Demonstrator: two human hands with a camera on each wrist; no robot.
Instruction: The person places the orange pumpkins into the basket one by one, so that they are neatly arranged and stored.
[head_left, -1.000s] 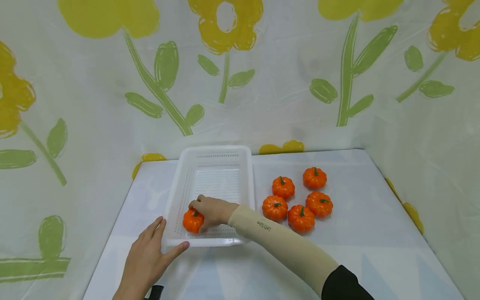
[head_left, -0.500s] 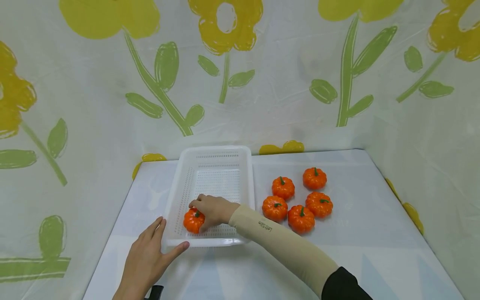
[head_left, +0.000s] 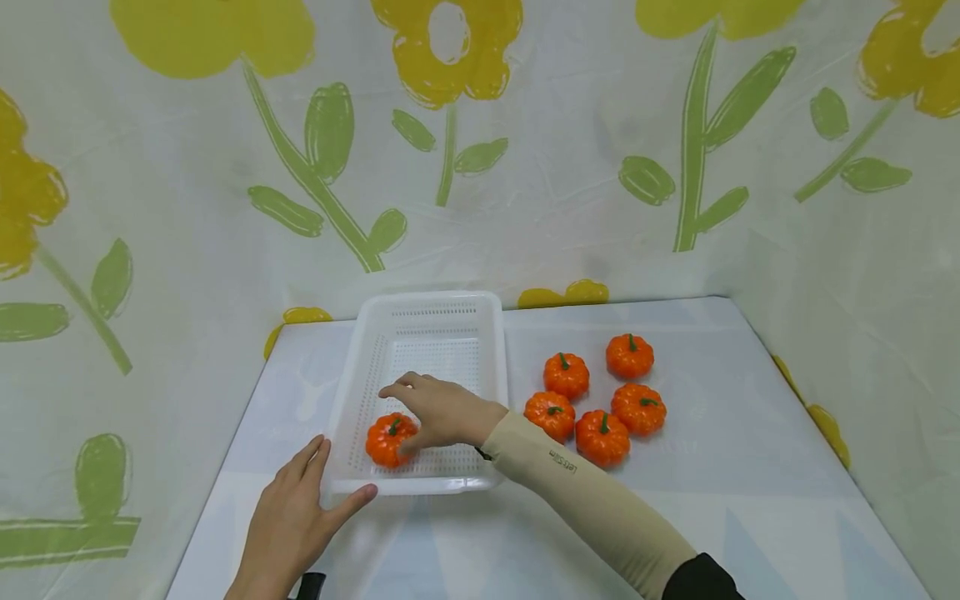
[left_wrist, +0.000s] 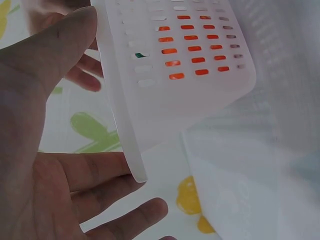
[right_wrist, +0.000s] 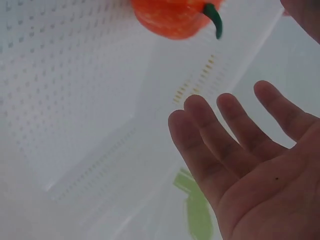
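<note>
A small orange pumpkin (head_left: pixel 388 440) with a green stem sits in the near left corner of a white perforated plastic basket (head_left: pixel 491 367). My right hand (head_left: pixel 446 410) hovers over the basket just right of the pumpkin, fingers spread and apart from it; the right wrist view shows the relaxed fingers (right_wrist: pixel 235 135) with nothing in them. At the near left corner of the basket, my left hand (head_left: pixel 288 517) touches the rim with thumb and fingers spread wide. The left wrist view shows that hand (left_wrist: pixel 65 165) at the rim, with the pumpkin's orange showing through the slots.
Several more orange pumpkins (head_left: pixel 603 438) stand in a cluster on the white table (head_left: pixel 720 400), right of the basket. My right forearm passes close in front of them. A flower-printed sheet (head_left: pixel 555 167) rises behind and beside the table.
My right hand has let go of the pumpkin, spread its fingers and lifted slightly up and to the right. The pumpkin stays in the basket corner. The left hand has hardly moved.
</note>
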